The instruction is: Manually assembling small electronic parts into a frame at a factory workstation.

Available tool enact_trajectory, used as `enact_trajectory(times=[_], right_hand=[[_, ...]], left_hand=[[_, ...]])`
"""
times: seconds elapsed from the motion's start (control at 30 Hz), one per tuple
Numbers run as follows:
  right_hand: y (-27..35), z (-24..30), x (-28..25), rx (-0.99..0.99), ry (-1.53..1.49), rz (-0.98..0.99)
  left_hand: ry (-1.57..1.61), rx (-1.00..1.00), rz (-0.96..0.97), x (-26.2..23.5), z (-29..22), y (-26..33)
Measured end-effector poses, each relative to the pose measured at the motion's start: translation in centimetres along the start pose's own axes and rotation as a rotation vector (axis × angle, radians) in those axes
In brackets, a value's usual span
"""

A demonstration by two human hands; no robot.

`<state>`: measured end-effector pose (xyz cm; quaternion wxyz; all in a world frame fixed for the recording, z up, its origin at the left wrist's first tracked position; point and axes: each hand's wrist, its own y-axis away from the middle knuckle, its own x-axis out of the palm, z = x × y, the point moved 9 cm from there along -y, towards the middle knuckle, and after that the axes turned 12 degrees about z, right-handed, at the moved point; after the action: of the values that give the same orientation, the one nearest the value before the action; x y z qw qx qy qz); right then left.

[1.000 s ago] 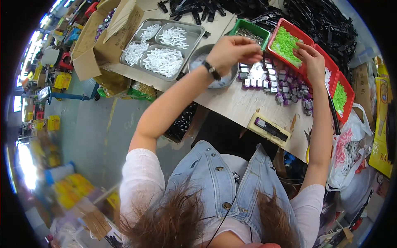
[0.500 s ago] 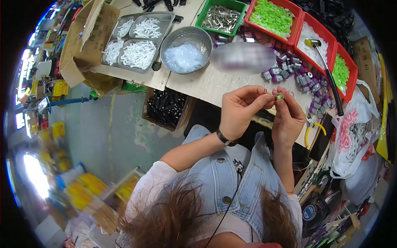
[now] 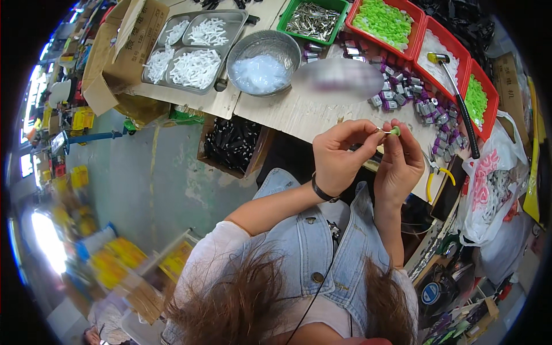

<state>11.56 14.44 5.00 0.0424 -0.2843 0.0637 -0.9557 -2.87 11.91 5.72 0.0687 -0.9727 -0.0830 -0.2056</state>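
Observation:
Just over the table's front edge, my two hands meet fingertip to fingertip. My left hand (image 3: 335, 163) pinches a thin metal pin (image 3: 383, 131) between thumb and forefinger. A small light-green plastic piece (image 3: 395, 131) is pinched in my right hand (image 3: 398, 169), at the pin's right end. Whether the pin sits inside the green piece cannot be made out. Past my hands lie many small silver-and-purple motor-like parts (image 3: 428, 109). Similar green pieces fill a red bin (image 3: 414, 49), and metal pins fill a green bin (image 3: 329, 40).
Left of centre stand a metal bowl (image 3: 230, 68) of translucent pieces and a divided tray (image 3: 236, 31) of white parts. A hammer (image 3: 464, 118) leans across the red bins at right. Yellow-handled pliers (image 3: 430, 185) lie near my right hand. Below the table is a box (image 3: 265, 150) of black parts.
Both hands have shifted slightly right in the picture, still pinching the pin and green piece. The green piece and more of the pin show more plainly now. The whole view has moved a little.

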Motion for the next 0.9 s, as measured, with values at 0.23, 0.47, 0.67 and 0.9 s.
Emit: enact_trajectory(times=[0.23, 0.47, 0.67, 0.9], right_hand=[[0.5, 0.3, 0.7, 0.009, 0.314, 0.096], [2.8, 0.2, 2.2, 0.102, 1.071, 0.425], [1.9, 0.6, 3.2, -0.078, 1.267, 0.47], [1.0, -0.9, 2.4, -0.032, 1.284, 0.474]], left_hand=[[-0.057, 0.02, 0.036, -1.3, -0.6, 1.1], [-0.155, -0.259, 0.24, -3.6, 1.9, 3.2], [-0.526, 0.024, 0.261, -4.9, -2.4, 1.8], [-0.736, 0.251, 0.129, -7.3, -9.6, -13.8]])
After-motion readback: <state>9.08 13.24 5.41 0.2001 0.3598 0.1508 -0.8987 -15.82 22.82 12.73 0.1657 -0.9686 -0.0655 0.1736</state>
